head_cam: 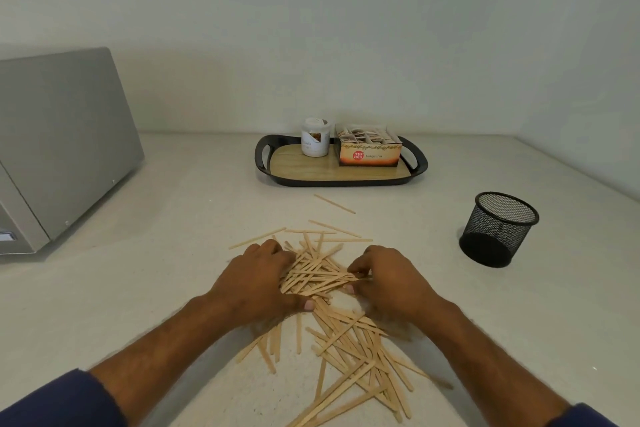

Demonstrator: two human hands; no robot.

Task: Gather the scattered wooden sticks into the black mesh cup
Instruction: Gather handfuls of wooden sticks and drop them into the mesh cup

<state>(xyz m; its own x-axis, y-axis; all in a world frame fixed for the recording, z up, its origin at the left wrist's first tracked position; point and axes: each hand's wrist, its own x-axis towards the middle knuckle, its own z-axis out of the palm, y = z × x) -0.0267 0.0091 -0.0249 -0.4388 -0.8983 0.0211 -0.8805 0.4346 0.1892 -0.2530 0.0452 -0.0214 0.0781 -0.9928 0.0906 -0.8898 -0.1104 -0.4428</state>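
Observation:
Many thin wooden sticks lie scattered on the pale counter, in a heap that runs from the middle toward the near edge. My left hand and my right hand press in from both sides on a bunch of sticks at the heap's far end, fingers curled around it. One lone stick lies farther back, near the tray. The black mesh cup stands upright at the right, apart from the sticks, and looks empty.
A black tray with a wood-look floor sits at the back, holding a white jar and a tea box. A grey appliance fills the left side. Walls close off the back and right.

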